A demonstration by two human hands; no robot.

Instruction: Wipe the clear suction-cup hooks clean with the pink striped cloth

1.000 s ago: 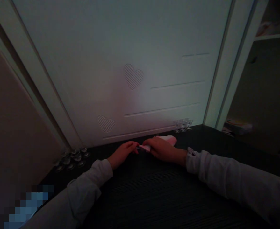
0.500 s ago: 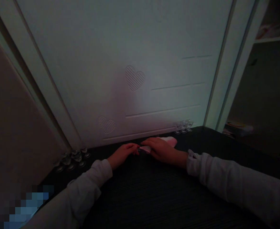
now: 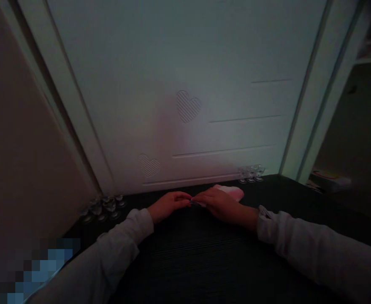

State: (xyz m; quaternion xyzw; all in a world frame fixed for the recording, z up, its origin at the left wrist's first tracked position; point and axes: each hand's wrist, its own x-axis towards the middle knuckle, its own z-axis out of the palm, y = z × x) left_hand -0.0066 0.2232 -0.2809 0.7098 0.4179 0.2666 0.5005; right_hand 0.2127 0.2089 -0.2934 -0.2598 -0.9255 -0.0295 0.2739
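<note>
Both my hands meet over the black tabletop. My right hand lies palm down over a soft-looking pink-and-white cloth, which shows behind its knuckles. A narrow pale edge pokes out below the fingers; whether it belongs to the cloth, I cannot tell. My left hand has its thumb and fingers brought together at that edge, close to the right fingertips. Anything pinched there is too small and dark to make out.
Small clear stemmed glasses stand in a left cluster and a right cluster along the back edge. Behind rises a white panel with engraved hearts. A brown wall bounds the left; a box-like object lies at right.
The view has shifted, so everything sits slightly further right. My left fingers have closed up against the right fingertips, and less of the pale piece between the hands shows.
</note>
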